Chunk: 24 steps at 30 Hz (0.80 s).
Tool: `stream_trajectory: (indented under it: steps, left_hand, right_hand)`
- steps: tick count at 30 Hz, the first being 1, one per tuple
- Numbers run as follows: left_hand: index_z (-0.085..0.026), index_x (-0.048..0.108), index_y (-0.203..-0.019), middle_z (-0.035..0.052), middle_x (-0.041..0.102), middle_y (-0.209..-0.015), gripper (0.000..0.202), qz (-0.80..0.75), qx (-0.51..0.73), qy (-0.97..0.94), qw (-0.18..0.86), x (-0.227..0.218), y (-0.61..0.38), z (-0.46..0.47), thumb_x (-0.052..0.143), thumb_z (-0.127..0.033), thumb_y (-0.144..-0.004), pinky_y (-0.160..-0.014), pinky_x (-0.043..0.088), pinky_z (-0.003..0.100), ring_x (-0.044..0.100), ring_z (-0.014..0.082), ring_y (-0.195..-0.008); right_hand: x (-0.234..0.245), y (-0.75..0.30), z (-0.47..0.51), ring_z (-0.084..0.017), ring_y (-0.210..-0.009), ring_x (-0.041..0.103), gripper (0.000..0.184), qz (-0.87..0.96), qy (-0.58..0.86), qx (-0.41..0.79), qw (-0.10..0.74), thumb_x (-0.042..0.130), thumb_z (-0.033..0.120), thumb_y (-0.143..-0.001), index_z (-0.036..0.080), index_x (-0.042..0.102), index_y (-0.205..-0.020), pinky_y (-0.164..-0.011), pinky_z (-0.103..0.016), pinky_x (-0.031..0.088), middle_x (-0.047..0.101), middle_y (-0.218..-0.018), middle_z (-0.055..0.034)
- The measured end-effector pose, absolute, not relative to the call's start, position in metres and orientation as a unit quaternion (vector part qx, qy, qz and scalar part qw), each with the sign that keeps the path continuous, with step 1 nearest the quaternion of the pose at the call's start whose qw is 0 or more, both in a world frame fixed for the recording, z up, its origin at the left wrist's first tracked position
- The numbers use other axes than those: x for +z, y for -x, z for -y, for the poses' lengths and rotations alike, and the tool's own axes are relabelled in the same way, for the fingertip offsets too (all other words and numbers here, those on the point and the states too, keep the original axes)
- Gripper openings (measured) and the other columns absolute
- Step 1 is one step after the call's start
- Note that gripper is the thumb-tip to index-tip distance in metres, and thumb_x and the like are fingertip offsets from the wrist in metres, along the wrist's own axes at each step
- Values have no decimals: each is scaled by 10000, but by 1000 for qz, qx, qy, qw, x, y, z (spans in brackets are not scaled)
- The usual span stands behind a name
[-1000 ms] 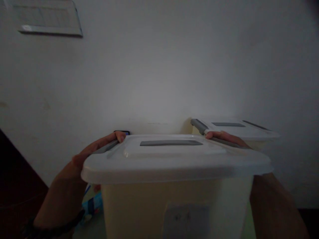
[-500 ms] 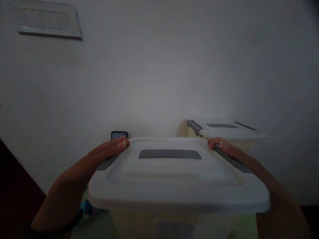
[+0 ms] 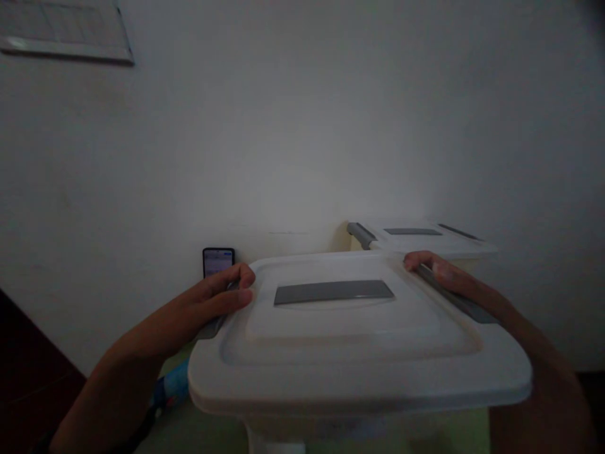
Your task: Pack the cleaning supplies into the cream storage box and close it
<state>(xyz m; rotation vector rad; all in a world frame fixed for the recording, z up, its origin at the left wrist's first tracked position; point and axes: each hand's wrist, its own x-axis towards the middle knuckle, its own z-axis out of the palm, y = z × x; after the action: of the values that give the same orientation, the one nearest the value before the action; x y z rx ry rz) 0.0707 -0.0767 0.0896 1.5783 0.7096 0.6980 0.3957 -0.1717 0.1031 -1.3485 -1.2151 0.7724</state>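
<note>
In front of me is a white plastic storage box lid with a grey strip across its middle and a grey latch handle on each side. My left hand grips the left edge, thumb and bent fingers around the grey handle there. On the opposite edge, my right hand is closed over the right handle, its thumb on top. The lid lies roughly level, its left side a little lower. Under it, only a dim part of the box shows, so I cannot tell whether the lid sits on it.
A second storage box with a white lid stands behind to the right, against the wall. A phone leans upright on the wall. Something blue and patterned lies on the green surface by my left forearm. A panel hangs upper left.
The lid and both hands have shifted slightly right in view, and the lid has tilted a little. My left thumb and fingers are now further apart on the handle. The wall panel has shifted left.
</note>
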Motion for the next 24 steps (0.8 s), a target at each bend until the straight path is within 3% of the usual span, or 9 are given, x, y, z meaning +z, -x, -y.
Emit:
stream_trajectory:
  steps: [4, 9, 13, 16, 21, 24]
  left_hand:
    - [-238, 499, -736, -62, 465, -605, 187, -350, 341, -641, 592, 91, -69, 80, 626, -370, -776, -430, 349, 162, 420, 89, -487]
    - [-256, 564, -826, -46, 540, -656, 113, -370, 363, -645, 562, 91, -65, 77, 599, -355, -782, -440, 378, 187, 486, 109, -494]
    - [-329, 609, -1073, -22, 654, -937, 316, -405, 373, -660, 511, 93, -64, 79, 617, -409, -768, -564, 470, 208, 617, 173, -721]
    - [-353, 552, -1243, -9, 610, -1200, 510, -441, 374, -663, 476, 96, -66, 83, 621, -458, -749, -699, 503, 251, 619, 246, -944]
    - [-319, 512, -1313, 13, 590, -1267, 583, -455, 368, -680, 443, 97, -68, 85, 595, -453, -752, -800, 511, 335, 588, 316, -1053]
    - [-310, 530, -1300, 13, 566, -1299, 557, -443, 371, -689, 437, 96, -69, 83, 590, -422, -757, -864, 491, 330, 568, 311, -1099]
  right_hand:
    - [105, -392, 169, -154, -457, 497, 443, 507, 565, 419, 499, 743, 588, -517, 262, 555, -751, -381, -266, 386, 556, -603, 15]
    - [101, -377, 171, -99, -461, 424, 399, 501, 526, 446, 523, 733, 520, -593, 262, 507, -795, -381, -207, 323, 477, -627, 53]
    - [91, -384, 167, -96, -473, 439, 346, 511, 532, 439, 513, 697, 456, -678, 280, 509, -909, -390, -195, 313, 500, -667, 53]
    - [88, -389, 164, -113, -520, 483, 323, 518, 542, 421, 510, 655, 429, -719, 282, 519, -973, -413, -205, 341, 532, -725, 36]
    - [91, -388, 164, -119, -543, 488, 294, 515, 571, 402, 497, 612, 397, -730, 281, 543, -991, -425, -217, 346, 558, -801, 21]
    - [93, -387, 164, -115, -558, 484, 286, 519, 574, 391, 498, 608, 372, -724, 283, 546, -989, -438, -215, 344, 567, -855, 19]
